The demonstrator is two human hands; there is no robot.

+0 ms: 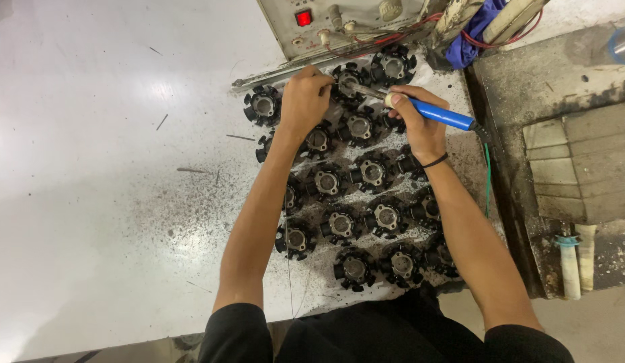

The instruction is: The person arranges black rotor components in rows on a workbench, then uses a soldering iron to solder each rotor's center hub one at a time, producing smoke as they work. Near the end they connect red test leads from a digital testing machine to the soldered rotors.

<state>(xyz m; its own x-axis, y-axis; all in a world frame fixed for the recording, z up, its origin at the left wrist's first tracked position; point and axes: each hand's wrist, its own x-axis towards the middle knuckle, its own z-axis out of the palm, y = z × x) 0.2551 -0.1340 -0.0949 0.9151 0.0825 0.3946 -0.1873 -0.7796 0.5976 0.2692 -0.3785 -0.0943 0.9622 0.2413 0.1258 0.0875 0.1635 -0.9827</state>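
1. Two bare forearms, black sleeves at the bottom edge, reaching forward over a white worktable (91, 168) speckled with dark grit and a few thin wire offcuts.
2. Black toothed round parts, each with a grey metal hub, laid flat in rough rows between and under the forearms. Nearest row example: part (355, 268) near the table's front edge; others fill the rows behind it, close together, some touching.
3. Thin wire (287, 262), running down along the left forearm toward the table edge.
4. Black band on the right wrist (435, 161).
5. Right hand (420, 121): fingers curled shut around a soldering iron (441, 114) with a blue handle, held pen-fashion, its metal tip slanting left and away. A green cord leaves the handle's rear and drops along the table's right side.
6. Left hand (304, 101): fingers drawn together, pinching at something thin beside the iron's tip; what is pinched is too small to tell.
7. Worked part (348, 81): a black toothed round part in the far rows, just under both hands' fingertips, with the iron's tip at its hub.
8. Further part (393, 66) at the far right of the group; another (263, 105) at the far left, left of the left hand.
9. Grey control box (339, 20) at the table's far edge, with a lit red switch (304, 17) and red wires trailing right.
10. Stained concrete ledge (561, 74) to the right.
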